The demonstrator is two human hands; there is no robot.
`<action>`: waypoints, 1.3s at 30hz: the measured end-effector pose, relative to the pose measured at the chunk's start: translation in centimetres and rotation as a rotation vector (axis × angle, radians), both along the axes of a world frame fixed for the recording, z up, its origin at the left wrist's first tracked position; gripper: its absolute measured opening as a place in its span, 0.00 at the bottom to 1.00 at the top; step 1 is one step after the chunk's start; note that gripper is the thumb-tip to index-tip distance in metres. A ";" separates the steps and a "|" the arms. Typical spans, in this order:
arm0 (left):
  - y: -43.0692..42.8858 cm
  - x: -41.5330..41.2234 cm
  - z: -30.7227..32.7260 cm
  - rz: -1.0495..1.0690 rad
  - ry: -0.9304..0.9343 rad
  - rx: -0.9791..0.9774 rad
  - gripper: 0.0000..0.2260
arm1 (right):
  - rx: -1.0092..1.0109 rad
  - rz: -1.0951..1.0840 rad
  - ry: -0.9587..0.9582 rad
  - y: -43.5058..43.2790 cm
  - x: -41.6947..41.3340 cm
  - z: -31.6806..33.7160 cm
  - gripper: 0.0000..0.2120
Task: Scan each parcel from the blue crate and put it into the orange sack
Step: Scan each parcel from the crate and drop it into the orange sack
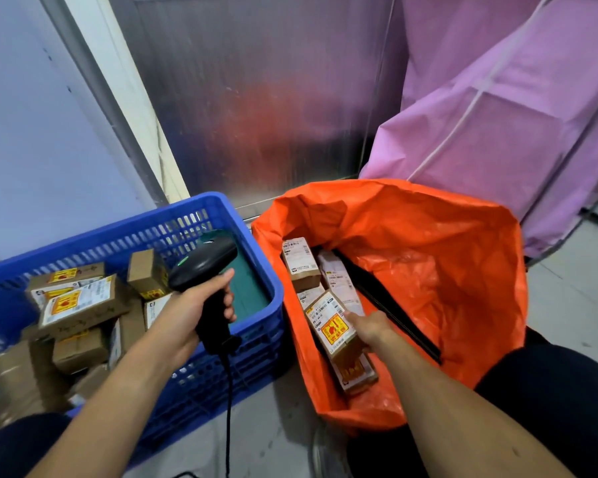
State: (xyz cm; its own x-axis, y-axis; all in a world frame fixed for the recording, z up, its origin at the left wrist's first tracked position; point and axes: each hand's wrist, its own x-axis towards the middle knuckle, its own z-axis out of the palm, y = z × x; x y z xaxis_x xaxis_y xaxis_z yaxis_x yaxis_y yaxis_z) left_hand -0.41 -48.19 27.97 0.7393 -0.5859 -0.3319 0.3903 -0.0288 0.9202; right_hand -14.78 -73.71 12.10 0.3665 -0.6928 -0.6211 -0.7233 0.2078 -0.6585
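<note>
My left hand [190, 315] grips the black handheld scanner [204, 270]; my right hand [366, 327] holds a brown cardboard parcel [328, 326] inside the limp orange plastic sack [446, 270], whose rim may collapse.

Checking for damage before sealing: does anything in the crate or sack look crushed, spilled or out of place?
Nothing stands out. Parcels in the blue crate lie jumbled but look intact; none lies on the floor by the orange sack.

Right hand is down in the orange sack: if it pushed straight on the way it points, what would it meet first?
The right hand grips the stickered parcel; going straight on, that parcel would probably bump the labelled parcels lying further in the orange sack. Depth is unclear.
</note>
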 end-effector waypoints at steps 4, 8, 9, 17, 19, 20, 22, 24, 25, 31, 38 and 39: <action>-0.1 0.0 -0.7 -0.020 -0.019 0.015 0.13 | 0.004 -0.005 -0.075 0.4 0.7 -0.8 0.11; 0.2 0.3 -1.2 -0.036 -0.023 0.035 0.15 | -0.050 0.098 -0.024 0.0 1.2 -2.9 0.09; 0.2 0.4 -1.2 -0.040 -0.022 0.042 0.16 | -0.079 0.136 0.019 -0.1 1.1 -3.1 0.13; 0.0 -0.1 -1.2 -0.023 -0.016 0.032 0.12 | -0.039 0.116 -0.048 0.6 1.3 -1.5 0.20; -0.1 -0.4 -0.9 -0.017 -0.020 0.038 0.12 | -0.011 0.111 -0.050 0.2 1.5 -2.2 0.19; -0.1 -0.5 -0.8 -0.017 -0.021 0.038 0.11 | -0.008 0.119 -0.043 0.3 1.4 -2.0 0.15; -0.1 -0.6 -0.7 -0.017 -0.025 0.036 0.11 | 0.010 0.116 -0.048 0.6 1.2 -1.3 0.13; 0.0 -0.6 -0.6 -0.019 -0.030 0.034 0.12 | 0.008 0.107 -0.056 1.0 1.0 -0.6 0.13; 0.1 -0.5 -0.5 -0.020 -0.031 0.033 0.12 | 0.006 0.098 -0.063 1.0 0.9 -0.5 0.11; 0.6 -0.2 0.0 -0.008 -0.025 0.015 0.11 | -0.052 0.131 -0.060 1.3 1.0 1.5 0.08; 1.9 -0.1 1.4 0.030 -0.045 -0.026 0.12 | -0.253 0.321 -0.007 2.3 2.9 7.9 0.25; 2.1 -0.2 1.6 0.032 -0.051 -0.038 0.12 | -0.287 0.358 -0.029 2.6 3.4 9.3 0.24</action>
State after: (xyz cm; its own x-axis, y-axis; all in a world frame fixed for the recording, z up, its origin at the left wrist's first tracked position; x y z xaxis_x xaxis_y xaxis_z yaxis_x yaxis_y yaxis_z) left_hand -0.61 -46.10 29.58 0.7735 -0.5730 -0.2708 0.3426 0.0186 0.9393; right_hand -11.40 -71.07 21.37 0.6289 -0.6616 -0.4083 -0.6964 -0.2458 -0.6743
